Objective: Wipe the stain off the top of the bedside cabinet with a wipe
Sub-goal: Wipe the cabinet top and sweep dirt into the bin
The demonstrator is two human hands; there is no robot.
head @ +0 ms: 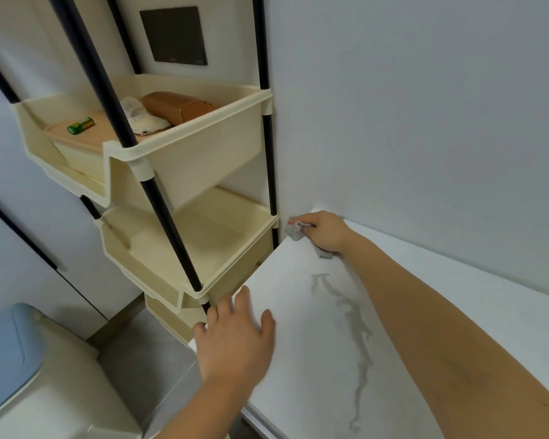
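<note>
The white top of the bedside cabinet point(298, 359) fills the lower right of the head view. A long grey streaky stain point(357, 334) runs down its middle. My right hand point(325, 231) is at the far left corner of the top, by the wall, shut on a crumpled grey wipe point(294, 231); part of the wipe also shows under the hand. The wipe is beyond the stain's upper end, apart from it. My left hand point(235, 337) rests with fingers spread on the cabinet's left edge and holds nothing.
A cream tiered rack point(187, 153) with black poles stands just left of the cabinet; its top tray holds a green battery point(80, 125), a brown case point(178, 106) and white packets. A bin with a blue lid point(7, 353) sits lower left. The wall point(425, 122) backs the cabinet.
</note>
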